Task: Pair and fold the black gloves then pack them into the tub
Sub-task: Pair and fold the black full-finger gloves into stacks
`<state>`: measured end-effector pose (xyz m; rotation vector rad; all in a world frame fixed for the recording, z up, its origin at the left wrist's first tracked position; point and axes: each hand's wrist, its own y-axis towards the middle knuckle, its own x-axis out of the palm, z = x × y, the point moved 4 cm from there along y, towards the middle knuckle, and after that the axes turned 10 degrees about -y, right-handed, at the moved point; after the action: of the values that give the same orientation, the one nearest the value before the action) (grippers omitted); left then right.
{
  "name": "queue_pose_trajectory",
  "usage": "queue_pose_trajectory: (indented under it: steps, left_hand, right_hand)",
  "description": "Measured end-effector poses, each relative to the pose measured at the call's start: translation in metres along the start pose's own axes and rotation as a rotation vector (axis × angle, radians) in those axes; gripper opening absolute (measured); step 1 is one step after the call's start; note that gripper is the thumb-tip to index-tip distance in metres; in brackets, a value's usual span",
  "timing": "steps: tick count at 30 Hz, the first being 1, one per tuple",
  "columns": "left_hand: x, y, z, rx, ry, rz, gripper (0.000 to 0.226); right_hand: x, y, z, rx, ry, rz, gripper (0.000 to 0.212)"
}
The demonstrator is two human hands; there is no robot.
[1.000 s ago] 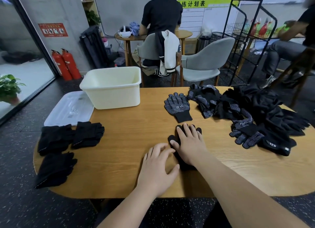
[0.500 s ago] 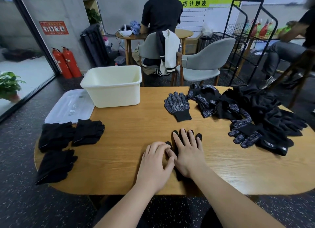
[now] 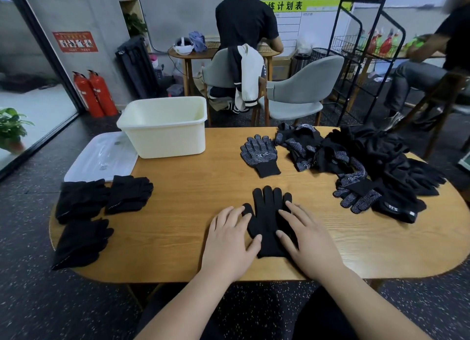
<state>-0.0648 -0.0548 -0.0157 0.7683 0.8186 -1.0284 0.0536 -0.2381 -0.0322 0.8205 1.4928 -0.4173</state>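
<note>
A black glove was laid flat near the table's front edge and pressed from both sides, left hand at 9 o'clock, right hand at 3, fingers spread flat, probably to smooth it for folding, tub parked at 11.

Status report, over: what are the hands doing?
Open: left hand, right hand, flat on black glove. Beyond, tub shows no gloves inside. Nothing in the way.

Before you a black glove, possibly two stacked, is lying flat, fingers pointing away; the cream tub is standing upright, leftward
</note>
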Motion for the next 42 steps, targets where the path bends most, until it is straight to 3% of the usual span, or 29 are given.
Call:
queue_pose_trajectory:
  steps: [7,11,14,19,24,29,37,42]
  left_hand:
    - [0.003,-0.002,0.001,0.098,-0.071,-0.074,0.063]
    - [0.002,-0.002,0.001,0.106,-0.110,-0.024,0.058]
    - [-0.002,-0.004,-0.001,0.159,-0.181,0.024,0.040]
    - [-0.001,-0.006,0.000,0.191,-0.181,0.041,0.019]
    - [-0.001,-0.005,-0.001,0.164,-0.190,0.079,0.017]
    - [0.001,-0.005,-0.004,0.153,-0.223,0.068,0.019]
    - [-0.002,-0.006,0.000,0.178,-0.225,0.019,0.044]
    - [0.001,-0.004,-0.001,0.219,-0.182,0.030,0.029]
  right_hand:
    - [-0.006,-0.004,-0.003,-0.021,0.025,0.101,0.048]
    - [-0.017,-0.011,-0.006,-0.107,0.118,0.200,0.033]
    - [-0.018,-0.017,-0.010,-0.223,0.121,0.224,0.021]
    - [-0.014,-0.015,-0.008,-0.192,0.151,0.192,0.020]
    - [-0.016,-0.014,-0.005,-0.185,0.201,0.137,0.029]
    - [-0.010,-0.010,-0.004,-0.158,0.161,0.190,0.019]
    - [-0.019,-0.013,-0.003,-0.116,0.253,0.233,0.021]
    - [-0.022,-0.015,-0.003,-0.157,0.326,0.181,0.024]
